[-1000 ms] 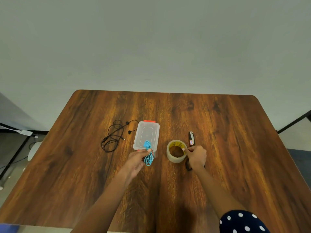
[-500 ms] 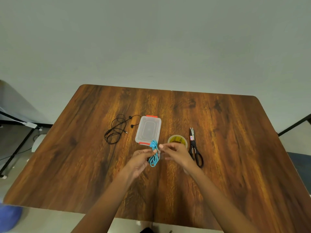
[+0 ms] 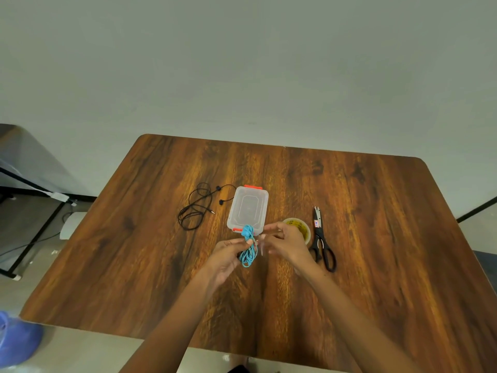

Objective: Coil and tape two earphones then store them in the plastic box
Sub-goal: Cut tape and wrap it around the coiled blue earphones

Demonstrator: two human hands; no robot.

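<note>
My left hand (image 3: 227, 255) pinches a coiled blue earphone (image 3: 248, 247) above the table, just in front of the clear plastic box (image 3: 248, 208). The box is closed, with orange clips at both ends. My right hand (image 3: 286, 242) is beside the coil and pinches a strip of clear tape (image 3: 261, 244) close to it. A loose black earphone (image 3: 197, 207) lies on the table left of the box. The tape roll (image 3: 300, 227) stands right of the box, partly hidden behind my right hand.
Black scissors (image 3: 321, 239) lie shut to the right of the tape roll. The wooden table (image 3: 376, 238) ends near my body. A blue object (image 3: 16, 339) sits on the floor at the lower left, and a black frame stands to the left.
My right hand left the tape roll and came over to the blue coil, carrying a strip of tape. The left hand kept hold of the coil. The camera tilted a little.
</note>
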